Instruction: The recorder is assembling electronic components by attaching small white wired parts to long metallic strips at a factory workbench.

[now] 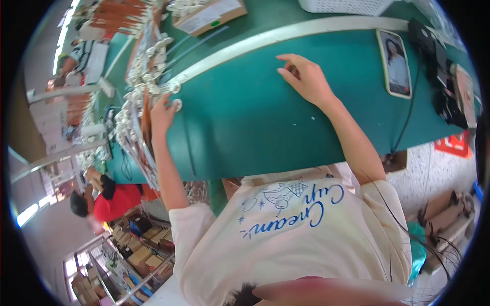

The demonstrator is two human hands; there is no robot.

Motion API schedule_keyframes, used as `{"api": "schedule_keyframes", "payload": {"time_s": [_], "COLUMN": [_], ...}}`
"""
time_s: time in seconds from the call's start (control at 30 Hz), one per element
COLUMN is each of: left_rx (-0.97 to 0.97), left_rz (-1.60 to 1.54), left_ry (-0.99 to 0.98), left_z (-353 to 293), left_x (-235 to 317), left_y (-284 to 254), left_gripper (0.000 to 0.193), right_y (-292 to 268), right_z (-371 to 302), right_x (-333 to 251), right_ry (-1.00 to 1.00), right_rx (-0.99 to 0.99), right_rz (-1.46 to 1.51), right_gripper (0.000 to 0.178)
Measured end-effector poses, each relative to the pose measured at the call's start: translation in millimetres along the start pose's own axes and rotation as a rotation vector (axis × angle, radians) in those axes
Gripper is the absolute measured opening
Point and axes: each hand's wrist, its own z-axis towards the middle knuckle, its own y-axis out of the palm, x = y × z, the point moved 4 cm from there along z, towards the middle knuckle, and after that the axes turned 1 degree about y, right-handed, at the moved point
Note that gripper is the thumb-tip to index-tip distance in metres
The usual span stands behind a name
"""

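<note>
At the left side of the green work table (245, 117), my left hand (162, 116) is at the edge of a long heap of cables with white plastic ends (138, 112). Its fingers are closed on a white round-headed plastic piece (177, 105); the exact grip is partly hidden. Another white round end (175, 86) lies just beyond the fingertips. My right hand (307, 80) hovers over the middle of the table, apart from any object. Its index finger and thumb are spread with nothing between them, and the other fingers curl under.
A pale curved strip (286, 33) crosses the table behind my hands. A phone (394, 64) lies at the right, beside black devices and a cable (412, 102). At the back are a cardboard box (209, 15) and a white basket (347, 6). A person in red (117, 201) is at far left.
</note>
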Motion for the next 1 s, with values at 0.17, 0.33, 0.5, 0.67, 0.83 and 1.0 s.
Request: {"api": "schedule_keyframes", "payload": {"time_s": [0.17,0.33,0.5,0.67,0.83,1.0], "left_rx": [0.141,0.403,0.187,0.091,0.092,-0.016], "left_rz": [-0.079,-0.561,-1.133,-1.218,-1.274,-1.111], "left_ry": [-0.077,-0.131,0.090,0.204,0.309,0.232], "left_z": [-0.3,12.8,22.7,-3.8,-29.9,-37.7], "left_x": [-11.5,88.0,215.0,282.4,302.0,292.2], "left_y": [-24.6,-105.3,-30.2,34.6,68.8,81.5], "left_gripper": [0.032,0.033,0.042,0.039,0.033,0.031], "right_y": [-1.7,-0.7,10.1,-15.3,-28.8,-21.3], "right_z": [-2.2,-5.5,-8.2,3.8,-2.2,-5.7], "right_x": [0.4,-17.8,-46.3,-33.8,-7.7,-6.3], "right_ry": [-0.045,-0.076,-0.094,0.017,0.176,0.169], "right_rx": [0.020,-0.071,-0.161,0.163,0.266,0.172], "right_rz": [0.061,0.055,0.560,0.698,0.592,0.453], "right_gripper": [0.028,0.041,0.059,0.044,0.025,0.021]}}
